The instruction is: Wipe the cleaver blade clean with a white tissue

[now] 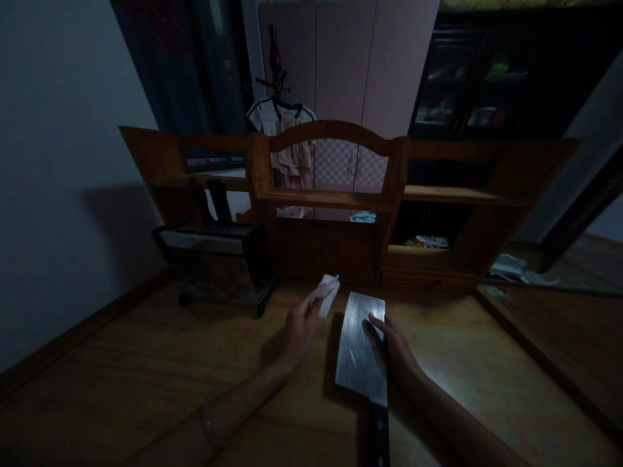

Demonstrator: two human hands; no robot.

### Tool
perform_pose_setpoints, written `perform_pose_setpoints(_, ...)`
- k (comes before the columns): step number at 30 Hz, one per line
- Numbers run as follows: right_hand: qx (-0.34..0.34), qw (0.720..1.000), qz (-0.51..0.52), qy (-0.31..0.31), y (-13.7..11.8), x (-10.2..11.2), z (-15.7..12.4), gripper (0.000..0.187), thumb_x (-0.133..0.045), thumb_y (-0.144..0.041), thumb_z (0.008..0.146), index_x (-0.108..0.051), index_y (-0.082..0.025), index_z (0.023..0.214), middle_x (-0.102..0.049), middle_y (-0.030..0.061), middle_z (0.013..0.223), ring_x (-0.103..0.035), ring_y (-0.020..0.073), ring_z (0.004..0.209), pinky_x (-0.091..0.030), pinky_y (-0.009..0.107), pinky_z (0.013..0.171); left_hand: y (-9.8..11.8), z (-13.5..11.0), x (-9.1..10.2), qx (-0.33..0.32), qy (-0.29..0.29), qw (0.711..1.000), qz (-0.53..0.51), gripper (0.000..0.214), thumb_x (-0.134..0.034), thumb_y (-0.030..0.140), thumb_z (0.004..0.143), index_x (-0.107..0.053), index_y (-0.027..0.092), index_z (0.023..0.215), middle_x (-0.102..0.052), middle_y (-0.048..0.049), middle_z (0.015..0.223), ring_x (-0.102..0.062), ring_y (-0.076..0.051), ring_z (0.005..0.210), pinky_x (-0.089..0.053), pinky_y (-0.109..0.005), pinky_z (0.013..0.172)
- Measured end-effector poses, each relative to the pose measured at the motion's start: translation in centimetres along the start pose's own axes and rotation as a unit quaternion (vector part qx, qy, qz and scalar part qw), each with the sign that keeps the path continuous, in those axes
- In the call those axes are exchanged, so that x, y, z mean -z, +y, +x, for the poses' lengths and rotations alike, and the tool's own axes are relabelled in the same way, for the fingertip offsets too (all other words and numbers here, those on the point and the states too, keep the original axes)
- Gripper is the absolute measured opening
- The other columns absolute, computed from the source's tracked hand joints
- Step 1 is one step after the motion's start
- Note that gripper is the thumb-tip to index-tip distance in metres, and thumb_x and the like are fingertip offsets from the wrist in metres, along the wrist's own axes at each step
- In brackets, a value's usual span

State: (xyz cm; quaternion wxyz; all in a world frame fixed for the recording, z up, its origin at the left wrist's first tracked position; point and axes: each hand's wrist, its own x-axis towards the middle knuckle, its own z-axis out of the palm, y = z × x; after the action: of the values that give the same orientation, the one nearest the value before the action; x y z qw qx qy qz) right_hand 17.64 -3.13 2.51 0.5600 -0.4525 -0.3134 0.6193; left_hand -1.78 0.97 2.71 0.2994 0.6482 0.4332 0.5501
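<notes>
My left hand [300,329] is closed on a folded white tissue [329,295], lifted a little over the wooden tabletop, left of the blade. In my right hand [399,347] is a cleaver [360,344] with a broad steel blade and a black riveted handle [379,433]. The thumb lies on the blade's face, and the other fingers are hidden behind its right edge. The handle points toward me and the blade's end points away. Tissue and blade are apart.
A knife block [214,263] with two black-handled knives stands at the left on the wooden table [233,389]. Behind runs a wooden shelf unit [331,250]. A white wall [63,194] closes the left side. A raised wooden edge [545,360] lies at the right.
</notes>
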Motion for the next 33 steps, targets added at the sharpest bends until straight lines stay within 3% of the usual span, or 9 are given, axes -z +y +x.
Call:
perform_pose_setpoints(2, 0.004, 1.0, -0.006, -0.008, 0.1, 0.1, 0.2, 0.047, -0.064, -0.042, 0.079, -0.051, -0.025, 0.121, -0.062, 0.006, 0.115, -0.063, 0.0223, 0.094, -0.051, 0.031, 0.08, 0.6, -0.2, 0.2, -0.094, -0.03, 0.993, 0.072, 0.044, -0.039, 0.024, 0.096, -0.042, 0.025, 0.14, -0.044, -0.0024, 0.14, -0.04, -0.016, 0.129, -0.031, -0.032, 0.109)
perform_pose_setpoints(5, 0.037, 0.999, 0.014, -0.033, 0.3, 0.1, 0.3, 0.044, -0.062, -0.036, 0.081, -0.051, -0.024, 0.122, -0.061, 0.0049, 0.117, -0.061, 0.021, 0.1, -0.049, 0.03, 0.086, 1.6, -0.8, 0.1, -0.213, -0.158, 0.945, 0.192, 0.052, -0.038, 0.018, 0.096, -0.031, 0.027, 0.146, -0.035, 0.0007, 0.146, -0.027, -0.015, 0.138, -0.018, -0.038, 0.116)
perform_pose_setpoints(9, 0.047, 0.998, 0.034, -0.031, 0.3, -0.1, 0.4, 0.044, -0.061, -0.032, 0.082, -0.049, -0.02, 0.122, -0.063, 0.0067, 0.113, -0.062, 0.0208, 0.097, -0.049, 0.029, 0.084, 2.6, -1.8, -0.8, -0.256, -0.296, 0.887, 0.243, 0.043, -0.031, 0.024, 0.1, -0.038, 0.022, 0.143, -0.036, -0.0004, 0.145, -0.026, -0.011, 0.138, -0.015, -0.033, 0.118)
perform_pose_setpoints(14, 0.046, 0.997, 0.041, -0.055, 0.2, -0.2, 0.2, 0.042, -0.059, -0.034, 0.084, -0.047, -0.022, 0.123, -0.061, 0.0058, 0.118, -0.06, 0.0204, 0.102, -0.047, 0.03, 0.089, 1.6, -1.9, -1.2, -0.249, -0.278, 0.884, 0.281, 0.041, -0.03, 0.024, 0.1, -0.046, 0.016, 0.137, -0.046, -0.0059, 0.138, -0.034, -0.015, 0.134, -0.019, -0.038, 0.117)
perform_pose_setpoints(20, 0.025, 0.999, 0.013, -0.03, 0.3, 0.1, 0.0, 0.044, -0.06, -0.04, 0.084, -0.049, -0.025, 0.124, -0.059, 0.0051, 0.121, -0.059, 0.0214, 0.105, -0.048, 0.031, 0.087, 0.4, -1.0, -0.5, -0.136, -0.142, 0.949, 0.246, 0.041, -0.028, 0.027, 0.1, -0.051, 0.019, 0.133, -0.051, -0.0026, 0.134, -0.041, -0.015, 0.13, -0.026, -0.038, 0.114)
perform_pose_setpoints(22, 0.014, 1.0, 0.009, -0.018, 0.0, 0.0, -0.2, 0.045, -0.06, -0.042, 0.084, -0.05, -0.023, 0.124, -0.059, 0.0059, 0.121, -0.06, 0.022, 0.103, -0.049, 0.031, 0.085, 0.8, -0.9, -0.2, -0.149, -0.102, 0.958, 0.222, 0.042, -0.029, 0.025, 0.1, -0.043, 0.02, 0.139, -0.044, -0.0016, 0.14, -0.034, -0.015, 0.135, -0.024, -0.038, 0.115)
perform_pose_setpoints(24, 0.011, 0.999, 0.034, -0.029, -0.2, -0.2, -0.4, 0.047, -0.057, -0.044, 0.085, -0.049, -0.022, 0.126, -0.059, 0.0062, 0.122, -0.06, 0.0218, 0.102, -0.048, 0.03, 0.085, 1.4, -1.0, 0.0, -0.219, -0.133, 0.943, 0.213, 0.044, -0.032, 0.023, 0.099, -0.038, 0.02, 0.143, -0.04, -0.0023, 0.143, -0.029, -0.015, 0.137, -0.021, -0.039, 0.116)
perform_pose_setpoints(28, 0.017, 0.995, 0.092, -0.036, 0.0, -0.3, -0.2, 0.047, -0.053, -0.047, 0.088, -0.051, -0.018, 0.125, -0.061, 0.0065, 0.12, -0.058, 0.0192, 0.107, -0.045, 0.028, 0.093, 2.3, -1.6, -0.7, -0.307, -0.296, 0.869, 0.251, 0.042, -0.032, 0.021, 0.099, -0.042, 0.016, 0.14, -0.044, -0.0056, 0.14, -0.031, -0.014, 0.136, -0.017, -0.038, 0.117)
perform_pose_setpoints(33, 0.061, 0.996, 0.06, -0.03, 0.5, 0.2, 0.2, 0.045, -0.057, -0.044, 0.086, -0.051, -0.022, 0.125, -0.057, 0.0032, 0.126, -0.057, 0.0181, 0.11, -0.042, 0.028, 0.097, 1.3, -1.6, -1.3, -0.226, -0.241, 0.896, 0.297, 0.041, -0.03, 0.023, 0.1, -0.046, 0.014, 0.137, -0.047, -0.0065, 0.137, -0.031, -0.014, 0.136, -0.018, -0.038, 0.117)
